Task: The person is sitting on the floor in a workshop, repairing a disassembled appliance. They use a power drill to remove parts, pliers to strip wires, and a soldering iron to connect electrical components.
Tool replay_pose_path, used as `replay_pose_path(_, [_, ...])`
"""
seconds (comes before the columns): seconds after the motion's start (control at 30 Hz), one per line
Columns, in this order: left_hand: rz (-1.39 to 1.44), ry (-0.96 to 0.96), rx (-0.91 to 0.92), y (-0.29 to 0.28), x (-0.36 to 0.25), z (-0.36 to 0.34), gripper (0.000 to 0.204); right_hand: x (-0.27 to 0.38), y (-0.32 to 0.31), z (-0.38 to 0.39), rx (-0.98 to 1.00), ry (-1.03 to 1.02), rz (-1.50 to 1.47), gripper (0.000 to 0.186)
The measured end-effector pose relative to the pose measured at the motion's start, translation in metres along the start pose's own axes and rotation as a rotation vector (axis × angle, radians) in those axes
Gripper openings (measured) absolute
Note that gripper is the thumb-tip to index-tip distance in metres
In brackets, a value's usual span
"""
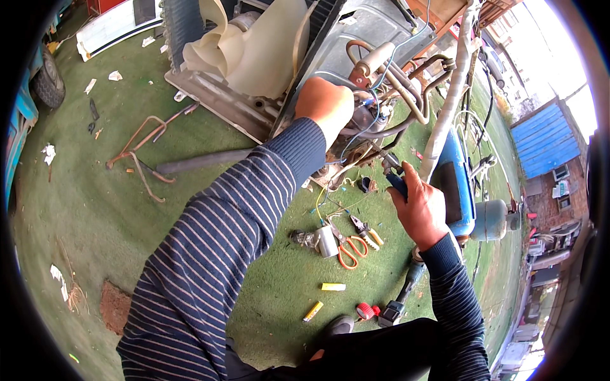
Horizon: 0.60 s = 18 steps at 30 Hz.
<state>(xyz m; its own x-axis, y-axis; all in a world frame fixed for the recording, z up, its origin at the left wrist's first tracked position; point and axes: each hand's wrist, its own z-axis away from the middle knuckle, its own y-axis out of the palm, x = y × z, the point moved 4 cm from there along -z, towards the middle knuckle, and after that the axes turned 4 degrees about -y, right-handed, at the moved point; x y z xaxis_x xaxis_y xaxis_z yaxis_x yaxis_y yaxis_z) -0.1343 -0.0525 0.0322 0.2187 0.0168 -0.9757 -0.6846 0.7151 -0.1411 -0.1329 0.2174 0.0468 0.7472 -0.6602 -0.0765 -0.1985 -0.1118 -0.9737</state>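
Observation:
My left hand (324, 105) is closed in a fist at the edge of an opened air conditioner outdoor unit, beside its copper pipes (406, 95). Whatever its fingers hold is hidden from view. Farther right, my right hand (422, 206) grips a dark-blue-handled hand tool (396, 180), its metal head up against the lower pipework. Whether it is a wrench or pliers I cannot tell. Thin blue and white wires run between the hands. A cream fan (254, 54) fills the unit's left part. On the green ground below lie orange-handled scissors (350, 248), pliers (366, 232) and a silver cylinder (326, 242).
A blue gas cylinder (454, 184) lies right of my right hand, with a grey canister (489, 220) beyond it. Near my foot is a cordless power tool (400, 298). Bent copper pipes (143, 149) lie at left, and a whitish wrapped pipe (450, 101) rises at right.

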Motion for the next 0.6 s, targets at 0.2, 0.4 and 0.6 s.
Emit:
replay_pose_path(0.2, [-0.003, -0.021, 0.025, 0.006, 0.003, -0.003, 0.035, 0.001, -0.001, 0.000, 0.008, 0.036, -0.028, 0.054])
replay_pose_path(0.4, [-0.009, -0.038, 0.056, 0.010, 0.006, -0.005, 0.035, 0.000, 0.001, 0.002, -0.003, 0.025, -0.040, 0.051])
replay_pose_path(0.6, [-0.058, 0.004, -0.022, 0.002, 0.004, -0.010, 0.032, 0.006, -0.001, -0.004, -0.016, 0.017, -0.101, 0.050])
